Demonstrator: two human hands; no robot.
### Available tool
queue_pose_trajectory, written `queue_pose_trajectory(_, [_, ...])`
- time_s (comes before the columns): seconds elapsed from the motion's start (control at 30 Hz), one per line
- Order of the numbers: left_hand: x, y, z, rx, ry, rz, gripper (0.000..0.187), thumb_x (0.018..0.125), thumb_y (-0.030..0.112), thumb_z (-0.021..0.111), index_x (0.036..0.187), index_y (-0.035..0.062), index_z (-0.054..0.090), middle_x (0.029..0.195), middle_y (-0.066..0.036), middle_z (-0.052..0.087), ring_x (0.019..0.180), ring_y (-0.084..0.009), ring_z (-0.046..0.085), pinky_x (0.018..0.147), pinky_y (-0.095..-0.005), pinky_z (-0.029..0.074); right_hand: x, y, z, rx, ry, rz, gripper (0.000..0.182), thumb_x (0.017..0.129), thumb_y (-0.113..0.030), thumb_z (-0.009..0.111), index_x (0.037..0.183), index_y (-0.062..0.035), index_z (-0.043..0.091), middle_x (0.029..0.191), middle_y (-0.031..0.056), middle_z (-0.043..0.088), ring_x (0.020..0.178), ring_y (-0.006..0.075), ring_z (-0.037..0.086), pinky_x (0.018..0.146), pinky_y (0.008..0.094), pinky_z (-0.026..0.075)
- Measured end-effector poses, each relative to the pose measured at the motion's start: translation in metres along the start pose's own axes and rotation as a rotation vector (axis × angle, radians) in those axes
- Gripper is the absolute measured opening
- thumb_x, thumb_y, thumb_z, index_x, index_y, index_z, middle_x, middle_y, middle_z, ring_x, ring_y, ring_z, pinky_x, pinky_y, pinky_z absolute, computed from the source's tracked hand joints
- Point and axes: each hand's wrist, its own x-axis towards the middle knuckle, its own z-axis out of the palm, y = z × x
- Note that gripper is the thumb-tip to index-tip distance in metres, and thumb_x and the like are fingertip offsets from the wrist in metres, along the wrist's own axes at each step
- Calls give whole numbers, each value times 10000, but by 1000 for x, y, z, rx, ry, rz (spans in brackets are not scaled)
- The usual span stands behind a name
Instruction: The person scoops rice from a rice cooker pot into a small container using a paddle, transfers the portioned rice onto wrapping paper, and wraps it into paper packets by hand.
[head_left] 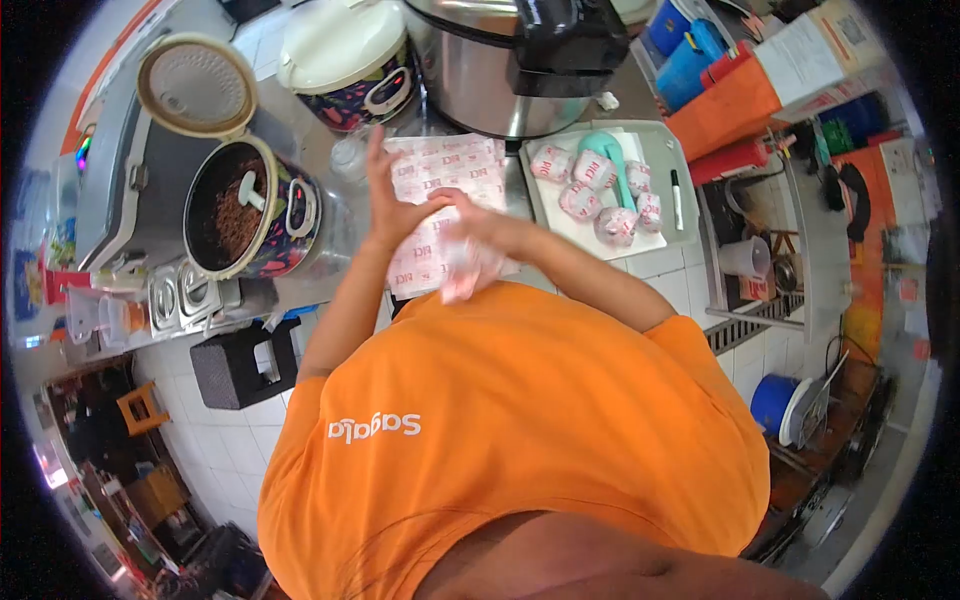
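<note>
My left hand (392, 200) is raised over the stack of white paper sheets with red print (440, 165), its fingers spread and its thumb close to my other hand. My right hand (482, 228) is blurred by motion and its fingers curl around a printed paper wrapper (465, 275), which hangs towards my body. Whether the wrapper has anything inside is hidden. On a tray (672, 150) to the right lie several round bundles (580, 200) in the same printed paper, with a turquoise spatula (622, 175) among them and a marker pen (676, 198) beside them.
At left an uncovered patterned pot (290, 225) holds dark brown grains and a white-handled scoop (250, 190). Behind stand a lidded patterned pot (345, 60) and a large steel cooker (470, 85). A clear cup (348, 158) stands near the sheets. Lidded steel containers (180, 295) line the left edge.
</note>
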Motion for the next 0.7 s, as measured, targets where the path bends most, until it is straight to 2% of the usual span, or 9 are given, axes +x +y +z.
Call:
queue_pose_trajectory(0.1, [58,46,-4,90,-194,271,836,534,289,869,1234,119,443,1399,-220,330,1283,-372,350,1038,-460,299,-22,-2,14,-216,79,-102,684,792,-389,658,1305,-39,371,1274,113,436,1228,239,346,993,361,328])
queue_pose_trajectory(0.13, [58,41,-5,81,-200,267,836,534,289,869,1234,119,443,1399,-220,330,1283,-372,350,1038,-460,299,-24,-1,6,27,143,52,683,792,-381,660,1307,-41,367,1258,121,446,1238,242,341,986,381,340])
queue_pose_trajectory(0.23, [55,26,-12,-276,-218,-291,586,608,167,825,1109,44,546,1087,-70,581,1004,-184,535,892,-317,415,-19,5,-29,445,341,152,621,817,-343,651,1290,-46,378,1214,145,465,1118,234,468,908,391,420])
queue_pose_trajectory(0.27, [49,30,-11,-275,-224,-286,586,608,167,825,1109,44,546,1087,-70,581,1004,-184,535,892,-317,415,-21,-1,-37,490,427,74,583,827,-333,646,1270,-47,398,1202,142,471,1061,219,508,871,372,447])
queue_pose_trajectory(0.33, [43,45,-2,-385,-683,-458,447,606,136,815,987,39,603,978,-14,587,884,-133,525,809,-277,420,-23,-5,-51,483,468,38,562,829,-328,645,1254,-49,405,1178,130,487,1035,202,520,857,352,454])
queue_pose_trajectory(0.43, [32,50,21,-407,-663,-580,342,578,116,820,837,38,611,892,6,563,817,-121,507,753,-255,410,-27,-9,-50,436,468,14,524,832,-321,645,1221,-50,421,1116,109,521,1000,177,533,834,325,460])
queue_pose_trajectory(0.6, [37,56,37,-389,-666,-280,397,541,112,826,818,59,546,891,-17,501,849,-160,481,764,-275,393,-46,-9,-35,148,207,38,420,828,-283,645,1151,-67,485,1018,40,533,953,130,528,822,289,449])
queue_pose_trajectory(0.63, [43,67,38,-357,-602,-230,466,523,113,825,881,78,528,942,-39,479,907,-190,470,804,-300,386,-49,-5,-39,228,97,185,445,812,-299,662,1150,-63,494,1041,43,524,1017,136,483,880,292,399])
queue_pose_trajectory(0.7, [50,76,43,-264,-577,-66,717,491,100,805,1126,129,473,1143,-116,426,1090,-301,426,923,-382,355,-54,3,-34,156,84,130,508,788,-358,672,1156,-55,497,1045,66,540,1007,163,496,874,301,401])
